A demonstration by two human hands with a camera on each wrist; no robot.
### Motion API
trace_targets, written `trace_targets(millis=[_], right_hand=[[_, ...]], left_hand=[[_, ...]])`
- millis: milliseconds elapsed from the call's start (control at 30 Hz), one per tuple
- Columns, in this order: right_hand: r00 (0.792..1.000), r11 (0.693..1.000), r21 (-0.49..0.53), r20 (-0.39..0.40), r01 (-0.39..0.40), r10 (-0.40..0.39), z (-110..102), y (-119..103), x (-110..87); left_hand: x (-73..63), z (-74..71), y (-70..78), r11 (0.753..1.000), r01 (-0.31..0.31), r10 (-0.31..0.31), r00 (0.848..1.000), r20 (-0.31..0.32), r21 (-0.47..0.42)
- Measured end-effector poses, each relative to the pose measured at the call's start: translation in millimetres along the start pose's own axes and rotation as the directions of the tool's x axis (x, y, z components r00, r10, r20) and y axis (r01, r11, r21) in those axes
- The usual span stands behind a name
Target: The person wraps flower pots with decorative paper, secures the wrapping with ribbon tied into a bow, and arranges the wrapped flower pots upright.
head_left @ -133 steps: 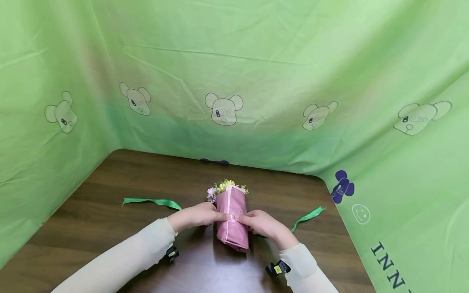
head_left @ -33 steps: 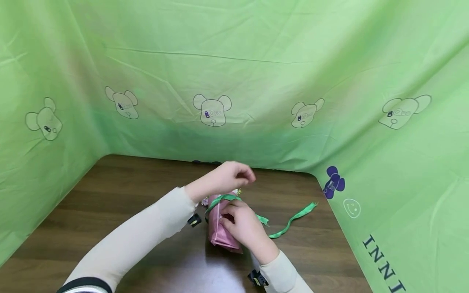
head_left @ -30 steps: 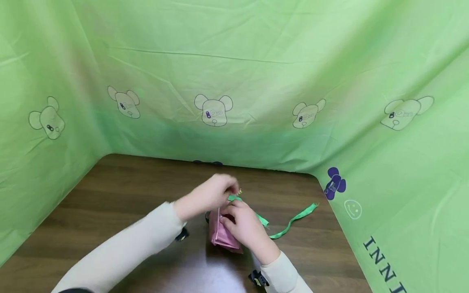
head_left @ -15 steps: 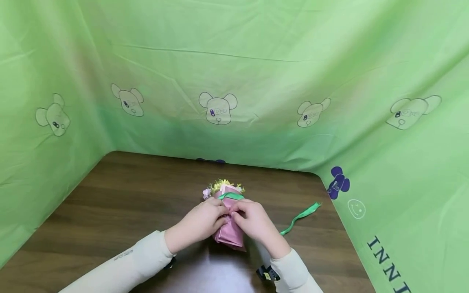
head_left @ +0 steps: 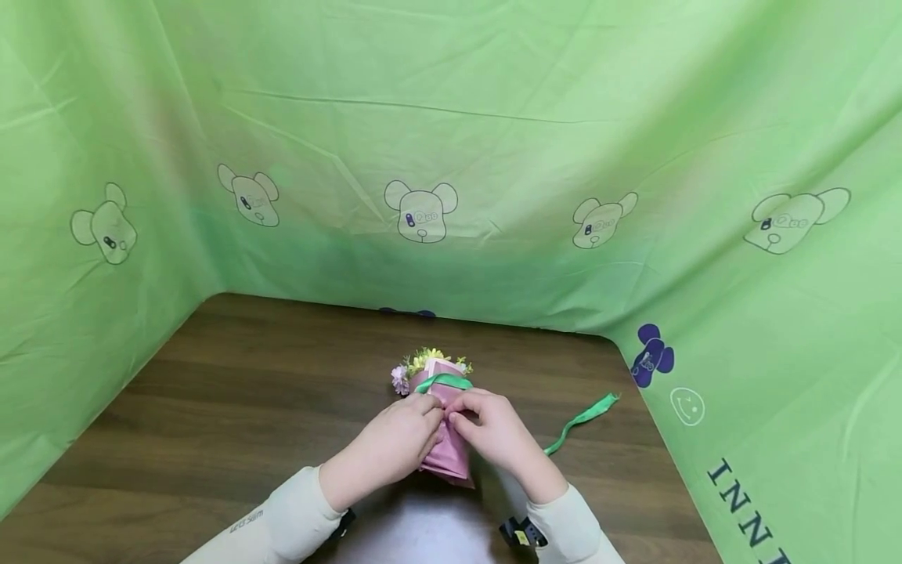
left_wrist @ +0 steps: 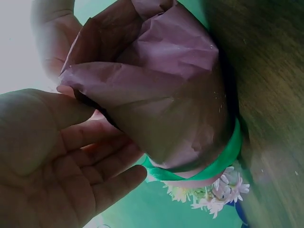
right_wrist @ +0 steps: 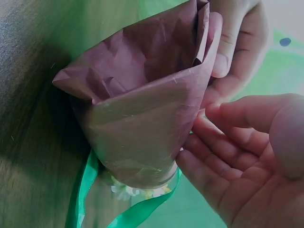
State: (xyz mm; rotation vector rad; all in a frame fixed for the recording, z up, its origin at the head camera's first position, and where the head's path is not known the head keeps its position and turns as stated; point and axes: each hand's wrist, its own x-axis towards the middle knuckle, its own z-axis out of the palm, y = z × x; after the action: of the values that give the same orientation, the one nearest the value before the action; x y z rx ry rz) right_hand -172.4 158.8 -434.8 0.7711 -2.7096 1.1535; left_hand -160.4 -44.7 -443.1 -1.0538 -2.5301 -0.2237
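A small bouquet in pink wrapping paper [head_left: 453, 456] lies on the table, its yellow, white and lilac flowers [head_left: 431, 359] facing away from me. A green ribbon [head_left: 447, 381] crosses the wrapping just below the flowers. My left hand [head_left: 387, 442] holds the left side of the wrapping; in the left wrist view its thumb presses the paper's edge [left_wrist: 78, 78] against the index finger. From the right, my right hand [head_left: 496, 431] pinches at the middle of the paper with thumb and index finger, other fingertips touching the wrapping in the right wrist view. The ribbon's short end is hidden behind this hand.
One long ribbon tail [head_left: 581, 417] stretches over the brown wooden table [head_left: 232, 392] to the right. Green cloth walls [head_left: 423, 141] with printed bear heads enclose the table at the back and both sides.
The ribbon's left end, earlier flat on the table, was brought over the bouquet to the right. My left hand has since come down from above the flowers to the wrapping beside my right hand.
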Motion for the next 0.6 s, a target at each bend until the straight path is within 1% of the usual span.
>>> trace_targets(millis=[100,167,233,267,333,400,500,600], right_hand=[[0.999,0.999,-0.029,-0.048,-0.028,0.026,-2,5,2.9],[0.993,0.993,-0.093,-0.099,-0.076,0.067,-5,12,5.3],[0.985,0.974,-0.184,-0.131,-0.135,0.112,-8,20,8.8],[0.982,0.96,-0.229,-0.132,-0.162,0.135,-10,25,10.6],[0.978,0.931,-0.303,-0.108,-0.202,0.177,-13,35,13.6],[0.975,0.916,-0.333,-0.068,-0.224,0.214,-16,44,15.2],[0.969,0.917,-0.32,-0.012,-0.236,0.246,-20,54,15.7],[0.965,0.919,-0.321,0.045,-0.23,0.257,-20,63,15.8]], left_hand=[[-2.4,0.6,-0.3,1.0,-0.02,0.02,1.0,-0.008,-0.007],[-2.0,1.3,0.3,0.999,-0.039,0.039,0.999,-0.016,-0.016],[-1.7,1.6,0.5,0.998,-0.053,0.052,0.998,-0.021,-0.016],[-1.5,1.6,0.5,0.998,-0.055,0.054,0.998,-0.022,-0.014],[-1.3,1.5,0.4,0.998,-0.056,0.056,0.998,-0.018,-0.012],[-1.0,1.4,0.4,0.998,-0.057,0.057,0.998,-0.009,-0.014],[-1.4,0.7,0.5,0.998,-0.056,0.056,0.998,0.002,-0.017],[-3.1,-0.8,0.1,0.999,-0.042,0.042,0.999,-0.004,-0.013]])
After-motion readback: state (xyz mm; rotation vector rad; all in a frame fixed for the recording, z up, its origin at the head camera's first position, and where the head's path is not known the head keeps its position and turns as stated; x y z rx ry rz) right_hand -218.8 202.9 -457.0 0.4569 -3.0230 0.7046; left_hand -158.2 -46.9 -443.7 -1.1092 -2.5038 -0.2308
